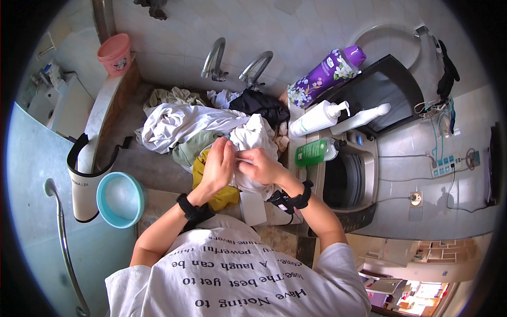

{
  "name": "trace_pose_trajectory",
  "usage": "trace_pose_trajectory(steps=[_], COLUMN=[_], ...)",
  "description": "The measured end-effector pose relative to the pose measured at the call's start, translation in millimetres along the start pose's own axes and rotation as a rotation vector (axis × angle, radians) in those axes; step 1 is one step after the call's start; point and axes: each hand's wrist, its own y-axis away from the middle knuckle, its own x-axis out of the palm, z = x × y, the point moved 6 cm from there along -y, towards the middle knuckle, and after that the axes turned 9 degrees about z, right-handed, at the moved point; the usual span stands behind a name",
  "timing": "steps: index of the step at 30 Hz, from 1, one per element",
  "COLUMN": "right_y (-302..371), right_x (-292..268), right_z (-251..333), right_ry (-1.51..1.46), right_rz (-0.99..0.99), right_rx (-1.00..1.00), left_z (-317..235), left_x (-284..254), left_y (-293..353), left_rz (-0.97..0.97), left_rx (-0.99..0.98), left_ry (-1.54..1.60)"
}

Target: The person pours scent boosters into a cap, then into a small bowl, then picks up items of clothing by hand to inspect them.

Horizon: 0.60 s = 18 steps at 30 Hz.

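Note:
Both hands meet over a heap of laundry in the stone sink. My left hand (pixel 219 165) is closed, fingers together, at the left edge of a white cloth (pixel 252 133). Right beside it, my right hand (pixel 257 165) is closed in a pinch on the same white cloth, a bit of which shows between the two hands. Under and around them lie a mustard-yellow cloth (pixel 226 198), a grey-green cloth (pixel 196 148) and another white garment (pixel 171 127). A black garment (pixel 260 107) rests farther back. My fingertips are partly hidden.
Two curved taps (pixel 214 58) rise behind the sink. To the right stand a purple bottle (pixel 322 78), a white pump bottle (pixel 317 119) and a green bottle (pixel 317 152), by an open washing machine (pixel 343 182). A blue bucket (pixel 120 199) and a pink bucket (pixel 114 54) are at left.

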Motion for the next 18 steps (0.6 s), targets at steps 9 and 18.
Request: trace_pose_trajectory(steps=[9, 18], right_y=[6.5, 8.7], right_x=[4.9, 1.2], right_z=[-22.8, 26.8], right_ry=[-0.828, 0.37], right_rz=[0.186, -0.057], right_rx=[0.048, 0.034], left_z=[-14.9, 19.2], left_x=[-6.8, 0.3], left_y=[-11.0, -12.5], left_rz=[-0.076, 0.086], left_rx=[0.163, -0.177], left_ry=[0.036, 0.144])
